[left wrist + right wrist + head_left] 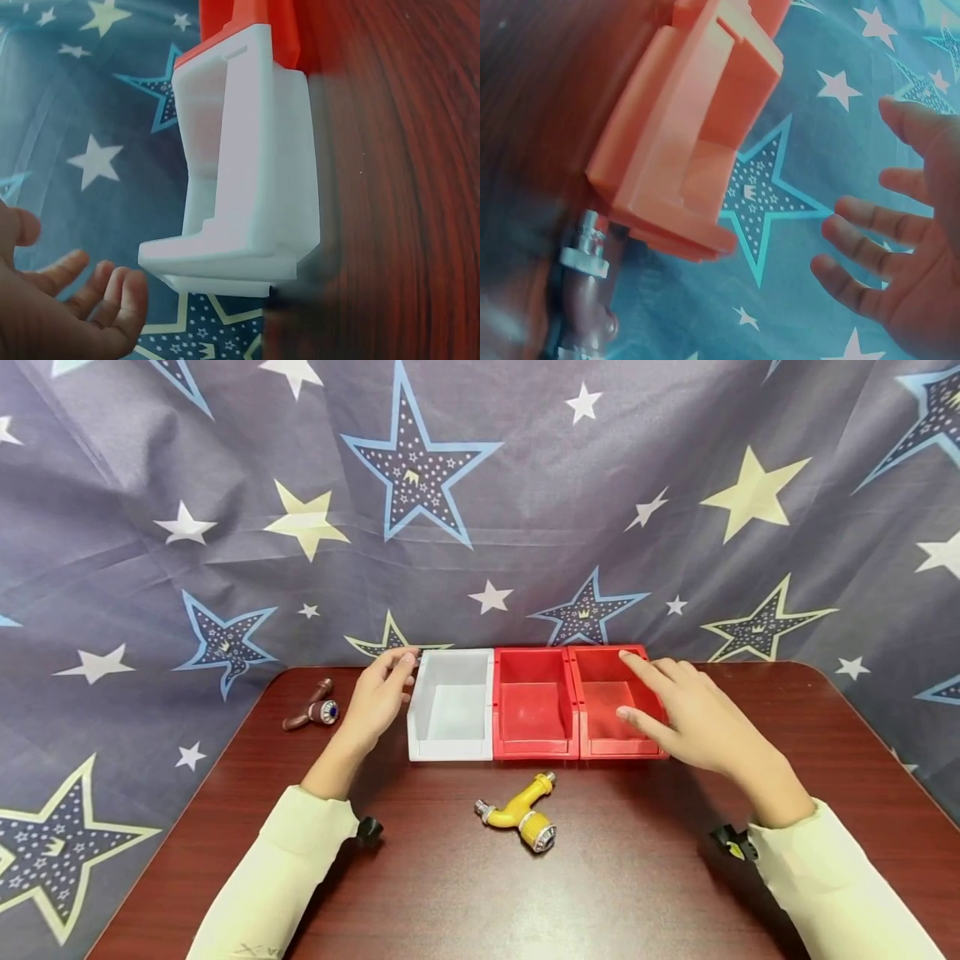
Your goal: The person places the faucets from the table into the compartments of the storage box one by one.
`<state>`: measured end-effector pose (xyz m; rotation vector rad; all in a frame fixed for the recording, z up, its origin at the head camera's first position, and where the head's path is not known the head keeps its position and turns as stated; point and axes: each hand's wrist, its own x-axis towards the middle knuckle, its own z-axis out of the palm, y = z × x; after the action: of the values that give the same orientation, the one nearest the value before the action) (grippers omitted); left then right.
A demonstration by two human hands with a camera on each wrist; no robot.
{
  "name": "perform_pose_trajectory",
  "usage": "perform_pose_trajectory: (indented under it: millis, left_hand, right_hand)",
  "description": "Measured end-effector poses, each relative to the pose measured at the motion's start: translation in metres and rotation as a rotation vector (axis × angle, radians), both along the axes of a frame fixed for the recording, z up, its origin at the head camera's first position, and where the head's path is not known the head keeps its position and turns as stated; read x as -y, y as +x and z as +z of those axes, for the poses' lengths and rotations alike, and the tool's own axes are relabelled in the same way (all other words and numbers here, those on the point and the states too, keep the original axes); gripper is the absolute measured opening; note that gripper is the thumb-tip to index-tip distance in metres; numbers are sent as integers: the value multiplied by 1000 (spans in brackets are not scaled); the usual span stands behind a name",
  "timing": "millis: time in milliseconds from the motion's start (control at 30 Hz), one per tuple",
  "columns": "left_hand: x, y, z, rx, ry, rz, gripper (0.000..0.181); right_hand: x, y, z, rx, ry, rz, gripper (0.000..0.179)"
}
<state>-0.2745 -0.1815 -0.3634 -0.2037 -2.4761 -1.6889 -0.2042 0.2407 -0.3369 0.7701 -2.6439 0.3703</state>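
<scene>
Three bins stand side by side: a white bin point(452, 749), a middle red bin point(536, 748) and a right red bin point(619, 747). My left hand point(377, 697) is beside the white bin's left wall, fingers loosely bent and holding nothing. Above the right red bin's right side, my right hand point(693, 718) spreads its fingers with nothing in them. A yellow tap point(517, 812) lies on the table in front of the bins. In the right wrist view, a dark tap point(583, 300) with a metal end lies beside the right red bin; my right hand hides it from the head view.
A brown tap point(311, 707) with a silver and blue knob lies at the table's left, past my left hand. The dark wood table point(600, 893) ends at a star-patterned cloth point(450, 585) hanging right behind the bins.
</scene>
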Motion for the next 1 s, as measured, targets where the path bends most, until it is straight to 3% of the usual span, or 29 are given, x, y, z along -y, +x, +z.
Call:
perform_pose_trajectory:
  millis: [133,233,567,833,1000]
  left_hand:
    - [6,-3,2,137,116,-1,47]
    - [10,-5,2,202,166,-10,46]
    - [16,-10,-4,275,122,-37,49]
    - [25,-18,-15,345,135,-125,53]
    - [26,-21,-19,380,149,-177,60]
  right_hand:
    - [-7,0,4,-11,-21,-14,71]
    - [-13,0,8,-9,-34,-26,68]
    - [-37,-1,17,13,-70,-62,51]
    - [-57,-6,16,0,-101,-62,31]
    - [-68,-10,13,22,-96,-75,31]
